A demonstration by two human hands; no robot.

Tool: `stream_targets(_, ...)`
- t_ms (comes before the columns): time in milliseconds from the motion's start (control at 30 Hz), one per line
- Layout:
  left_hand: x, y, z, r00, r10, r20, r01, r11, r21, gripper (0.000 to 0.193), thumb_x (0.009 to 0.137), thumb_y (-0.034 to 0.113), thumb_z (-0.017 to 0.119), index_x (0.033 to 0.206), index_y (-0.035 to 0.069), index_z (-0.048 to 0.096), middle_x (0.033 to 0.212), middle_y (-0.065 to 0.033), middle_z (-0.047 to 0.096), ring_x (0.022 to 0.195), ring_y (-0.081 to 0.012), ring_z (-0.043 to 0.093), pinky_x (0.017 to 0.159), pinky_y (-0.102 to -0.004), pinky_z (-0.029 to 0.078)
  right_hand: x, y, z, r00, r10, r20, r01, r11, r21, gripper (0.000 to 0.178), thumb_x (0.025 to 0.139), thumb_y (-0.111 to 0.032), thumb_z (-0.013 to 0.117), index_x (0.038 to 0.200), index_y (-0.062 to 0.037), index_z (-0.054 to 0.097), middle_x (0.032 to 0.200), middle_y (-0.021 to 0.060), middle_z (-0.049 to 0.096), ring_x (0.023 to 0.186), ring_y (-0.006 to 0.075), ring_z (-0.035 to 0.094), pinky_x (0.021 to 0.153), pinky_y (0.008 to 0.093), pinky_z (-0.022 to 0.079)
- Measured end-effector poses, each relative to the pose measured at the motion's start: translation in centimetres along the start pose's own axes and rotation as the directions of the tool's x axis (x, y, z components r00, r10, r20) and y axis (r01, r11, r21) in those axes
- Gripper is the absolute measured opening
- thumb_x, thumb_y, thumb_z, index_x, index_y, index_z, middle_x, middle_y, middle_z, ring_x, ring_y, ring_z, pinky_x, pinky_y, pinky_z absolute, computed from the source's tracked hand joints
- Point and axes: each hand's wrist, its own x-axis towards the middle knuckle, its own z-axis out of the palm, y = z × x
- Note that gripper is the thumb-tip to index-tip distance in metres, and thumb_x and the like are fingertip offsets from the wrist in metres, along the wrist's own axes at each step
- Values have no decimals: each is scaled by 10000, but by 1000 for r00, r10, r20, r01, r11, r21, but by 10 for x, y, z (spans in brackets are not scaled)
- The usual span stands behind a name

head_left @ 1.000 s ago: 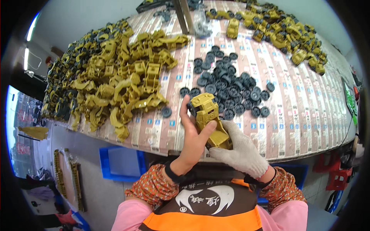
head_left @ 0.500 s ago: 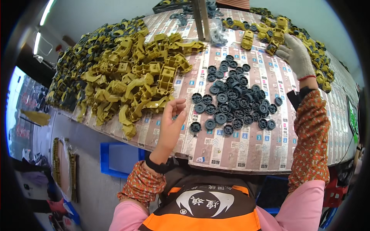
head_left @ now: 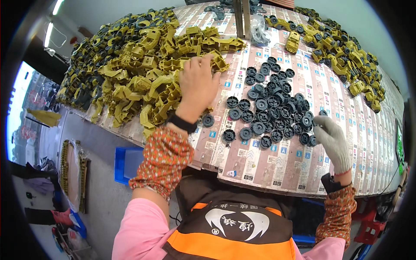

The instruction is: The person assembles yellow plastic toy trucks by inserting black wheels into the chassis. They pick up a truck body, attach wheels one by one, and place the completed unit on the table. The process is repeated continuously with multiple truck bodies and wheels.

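My bare left hand (head_left: 198,84) is over the near right part of a heap of yellow plastic toy vehicle bodies (head_left: 149,82). Its fingers are stretched out and the thumb stands apart; the fingertips reach to the parts, and no part is seen lifted. My right hand (head_left: 333,141), in a white knit glove, is at the right edge of a pile of dark toy wheels (head_left: 273,104). Its fingers are bent and apart, with the tips at the outermost wheels; the glove hides part of what lies under them. One loose wheel (head_left: 208,120) sits beside my left wrist.
Yellow vehicles with wheels (head_left: 342,52) are heaped at the far right, with one yellow vehicle (head_left: 293,42) set apart. A metal post (head_left: 242,19) and a clear plastic bag (head_left: 260,34) are at the back. A blue bin (head_left: 125,164) stands on the floor at left.
My left hand has moved forward from the table's near side onto the yellow parts. My right hand has come back from the far right vehicles to the wheels. The view has shifted slightly.
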Motion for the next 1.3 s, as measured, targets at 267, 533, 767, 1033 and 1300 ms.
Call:
stream_targets(267, 13, -32, 4, 952, -161, 260, 186, 980, -73, 719, 877, 314, 802, 1512, 245, 470, 1268, -162, 649, 1242, -392, 611, 1009, -524, 500, -31, 16, 2, 998, -56, -30, 51, 991, -125, 298, 975, -106, 675, 1248, 11, 698, 1012, 83, 735, 941, 150, 695, 856, 319, 554)
stream_targets(533, -24, -10, -53, 905, 177, 387, 417, -556, -719, 687, 1006, 230, 665, 1573, -21, 369, 1432, -240, 585, 1204, -326, 652, 966, -433, 594, -21, 55, -11, 942, -197, -270, 23, 843, -537, 229, 971, -163, 609, 1108, -17, 721, 1022, 250, 735, 995, 407, 721, 877, 462, 561)
stream_targets(767, -88, 29, -36, 801, 430, 417, 591, -682, -431, 849, 1027, 576, 638, 1586, -4, 368, 1464, -246, 513, 1234, -337, 622, 1059, -491, 597, -17, 34, 5, 991, -52, -121, -26, 826, -563, 267, 897, -166, 655, 1127, -42, 708, 1028, 210, 713, 1001, 414, 698, 884, 502, 546)
stream_targets(1033, -126, 76, -40, 659, 486, 575, 746, -518, -417, 775, 974, 270, 698, 1626, 62, 333, 1575, -289, 471, 1362, -482, 575, 1090, -645, 532, -30, 40, 17, 986, -123, -111, 38, 819, -572, 330, 875, -144, 691, 1181, -21, 676, 1079, 232, 679, 1004, 408, 680, 882, 479, 542)
stream_targets(1300, -157, 93, -19, 526, 400, 750, 831, -430, -354, 665, 1037, 526, 659, 1470, 40, 523, 1331, -180, 663, 1231, -362, 678, 989, -613, 607, -70, -4, 73, 996, -23, 87, -21, 878, 479, 404, 1051, -103, 598, 1443, -6, 577, 1101, 9, 616, 903, 80, 608, 798, 256, 539)
